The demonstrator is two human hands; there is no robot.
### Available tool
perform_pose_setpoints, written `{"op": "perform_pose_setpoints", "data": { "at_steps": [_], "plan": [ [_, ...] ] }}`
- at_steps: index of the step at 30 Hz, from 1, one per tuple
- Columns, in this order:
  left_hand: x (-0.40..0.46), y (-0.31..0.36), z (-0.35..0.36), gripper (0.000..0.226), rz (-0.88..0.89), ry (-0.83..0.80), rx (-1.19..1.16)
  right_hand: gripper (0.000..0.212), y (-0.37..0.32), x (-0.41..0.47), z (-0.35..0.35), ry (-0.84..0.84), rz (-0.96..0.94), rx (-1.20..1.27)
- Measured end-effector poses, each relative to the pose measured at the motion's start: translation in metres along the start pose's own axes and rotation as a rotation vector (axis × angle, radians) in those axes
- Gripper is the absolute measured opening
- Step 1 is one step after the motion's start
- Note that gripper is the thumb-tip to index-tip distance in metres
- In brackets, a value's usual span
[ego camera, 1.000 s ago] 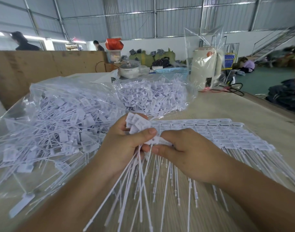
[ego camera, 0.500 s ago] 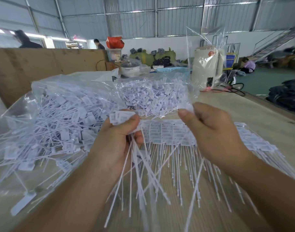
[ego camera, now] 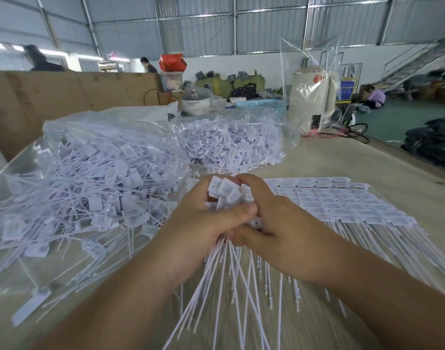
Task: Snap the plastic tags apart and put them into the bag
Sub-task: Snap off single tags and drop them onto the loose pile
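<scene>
On the wooden table (ego camera: pixel 342 160), right in front of the person, two bare hands meet over a bunch of white plastic tags (ego camera: pixel 224 190). The left hand (ego camera: pixel 203 223) has its fingers curled around the bunch, and its thumb lies across the front and presses the tags in. The flat square tops of the tags stick up above the fingers, and the long thin tails fan out below the hands, toward the camera. The right hand (ego camera: pixel 274 223) touches the left one. Its fingers are bent and squeeze the same bunch from the right side.

Just behind and right of the hands lies a flat sheet of joined tags (ego camera: pixel 342 203), still stuck together in neat rows, with their tails pointing down the table. To the left is a big clear bag (ego camera: pixel 90 178) full of loose tags, lying on its side. Some tags spill out near its front edge. Behind it sits a second clear bag (ego camera: pixel 231 140), also full of tags.

Far back on the table stand a white kettle (ego camera: pixel 309 97) under clear plastic, a blue basket (ego camera: pixel 259 103) and a silver pot (ego camera: pixel 196 102).
</scene>
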State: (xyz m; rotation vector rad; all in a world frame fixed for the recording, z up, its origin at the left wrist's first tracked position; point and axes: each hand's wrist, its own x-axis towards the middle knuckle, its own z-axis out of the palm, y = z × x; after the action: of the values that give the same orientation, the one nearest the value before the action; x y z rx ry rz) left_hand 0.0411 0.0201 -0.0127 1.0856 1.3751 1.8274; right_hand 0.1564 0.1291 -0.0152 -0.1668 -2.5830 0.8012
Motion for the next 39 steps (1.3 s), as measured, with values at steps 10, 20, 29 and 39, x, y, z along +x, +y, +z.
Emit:
{"op": "perform_pose_setpoints", "data": {
  "at_steps": [10,20,29,39],
  "plan": [
    [0.006,0.005,-0.017,0.035,0.029,0.133,0.029,0.039,-0.001,-0.002,-0.015,-0.011,0.049,-0.058],
    [0.005,0.008,-0.017,0.034,-0.008,0.105,-0.016,0.038,-0.005,-0.001,-0.012,0.026,0.021,-0.136],
    [0.006,0.01,-0.006,0.039,-0.091,0.192,-0.166,0.03,-0.011,0.001,-0.007,0.236,-0.029,-0.165],
    [0.009,0.005,-0.015,0.032,-0.126,0.243,-0.247,0.047,-0.012,0.003,-0.003,0.4,-0.09,-0.197]
  ]
}}
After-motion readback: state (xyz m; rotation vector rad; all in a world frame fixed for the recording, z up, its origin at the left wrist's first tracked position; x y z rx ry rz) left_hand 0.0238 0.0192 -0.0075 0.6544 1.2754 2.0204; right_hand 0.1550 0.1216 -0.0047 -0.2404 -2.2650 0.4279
